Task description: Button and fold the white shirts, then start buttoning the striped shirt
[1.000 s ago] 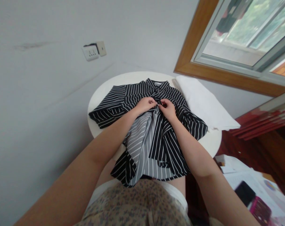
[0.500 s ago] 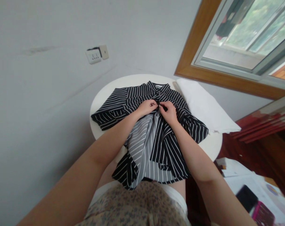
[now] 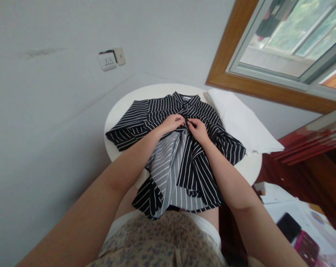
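Note:
A black shirt with white stripes lies front up on a round white table, its hem hanging over the near edge onto my lap. My left hand and my right hand meet at the middle of the shirt's chest. Both pinch the edges of its front opening, fingers closed on the fabric. Below my hands the front falls open and shows the grey striped inside. The collar points away from me.
A folded white cloth lies on the table's right side, under a wooden window frame. A wall socket is on the grey wall. Papers and a dark phone lie low on the right, near red wooden furniture.
My hands stay pinched on the shirt's front, with only small finger movement. The view shifted slightly down and back up.

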The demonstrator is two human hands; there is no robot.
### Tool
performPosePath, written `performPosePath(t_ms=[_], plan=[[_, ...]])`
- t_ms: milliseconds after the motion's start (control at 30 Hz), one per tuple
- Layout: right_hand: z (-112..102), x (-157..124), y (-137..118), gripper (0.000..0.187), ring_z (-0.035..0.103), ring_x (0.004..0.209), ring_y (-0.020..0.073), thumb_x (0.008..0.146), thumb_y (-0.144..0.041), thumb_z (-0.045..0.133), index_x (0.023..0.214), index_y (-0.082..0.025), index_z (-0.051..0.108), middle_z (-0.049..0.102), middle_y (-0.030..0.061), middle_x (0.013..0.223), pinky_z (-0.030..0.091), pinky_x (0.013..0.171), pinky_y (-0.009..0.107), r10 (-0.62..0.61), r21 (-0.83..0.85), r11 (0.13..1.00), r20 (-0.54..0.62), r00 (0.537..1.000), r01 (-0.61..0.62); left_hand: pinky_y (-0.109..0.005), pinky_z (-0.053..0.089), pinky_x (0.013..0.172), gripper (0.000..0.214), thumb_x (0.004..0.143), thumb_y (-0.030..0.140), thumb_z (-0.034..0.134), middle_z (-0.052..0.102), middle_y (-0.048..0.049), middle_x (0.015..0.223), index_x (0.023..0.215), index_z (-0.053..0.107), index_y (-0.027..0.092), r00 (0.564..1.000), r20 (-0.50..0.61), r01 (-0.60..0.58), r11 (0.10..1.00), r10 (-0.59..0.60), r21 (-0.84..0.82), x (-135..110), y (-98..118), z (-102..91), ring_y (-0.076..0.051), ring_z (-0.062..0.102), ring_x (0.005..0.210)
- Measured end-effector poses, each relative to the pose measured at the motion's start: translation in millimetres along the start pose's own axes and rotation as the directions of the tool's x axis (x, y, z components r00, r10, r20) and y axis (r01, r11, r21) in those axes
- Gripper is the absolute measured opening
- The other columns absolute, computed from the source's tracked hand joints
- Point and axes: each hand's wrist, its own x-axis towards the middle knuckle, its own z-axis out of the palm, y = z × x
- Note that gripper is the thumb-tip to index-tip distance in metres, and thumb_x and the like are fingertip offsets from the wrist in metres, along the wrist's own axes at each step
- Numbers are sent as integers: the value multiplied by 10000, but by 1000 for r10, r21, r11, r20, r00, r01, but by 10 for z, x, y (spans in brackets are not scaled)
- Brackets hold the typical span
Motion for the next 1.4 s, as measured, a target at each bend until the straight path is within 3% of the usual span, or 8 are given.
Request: performPosePath(t_ms=[200, 367, 800, 1000, 1233, 1400], plan=[[-27, -6, -50, 253, 634, 1009, 237, 845, -360, 575, 984, -222, 735, 718, 66, 1047, 463, 966, 418, 24, -5, 1000, 19, 1000, -24, -261, 497, 732, 156, 831, 192, 508, 687, -30, 772, 822, 654, 138, 999, -15, -46, 994, 47, 95, -12, 1, -1, -129, 633, 735], [-108, -23, -121, 358, 660, 934, 237, 926, -428, 462, 913, -214, 748, 737, 44, 956, 486, 911, 400, 6, 28, 1000, 122, 993, -10, -267, 488, 727, 172, 834, 226, 521, 697, -32, 772, 802, 669, 143, 996, -15, -80, 976, 85, 202, -23, -5, -7, -139, 632, 729], [-61, -3, 43, 198, 667, 883, 204, 806, -337, 637, 916, -220, 751, 735, 44, 960, 495, 867, 361, 76, 108, 991, 73, 994, -84, -285, 474, 812, 181, 832, 190, 505, 701, -47, 858, 847, 679, 141, 992, 91, -110, 963, 90, 244, -42, 4, -21, -154, 635, 817], [-34, -4, -2, 185, 623, 810, 191, 794, -285, 636, 939, -217, 729, 701, 41, 877, 484, 839, 362, 56, 3, 998, 27, 998, -56, -275, 462, 836, 247, 866, 227, 439, 694, -30, 871, 811, 670, 159, 994, 66, -100, 977, 89, 188, -4, -61, -1, -143, 622, 845], [-17, 9, -90, 137, 562, 847, 210, 781, -172, 583, 857, -212, 689, 615, 42, 814, 454, 847, 374, -28, -61, 998, 13, 1000, 29, -265, 434, 685, 240, 833, 345, 533, 628, -9, 718, 753, 649, 151, 997, 30, -82, 974, 77, 211, -9, -34, 25, -139, 558, 694], [-10, 5, -105, 140, 556, 825, 192, 774, -149, 580, 865, -205, 670, 598, 24, 792, 458, 816, 342, -26, -92, 995, 23, 999, 28, -267, 430, 701, 253, 833, 334, 521, 646, -21, 738, 756, 657, 135, 997, 16, -79, 974, 77, 211, -16, -10, 25, -136, 562, 707]])
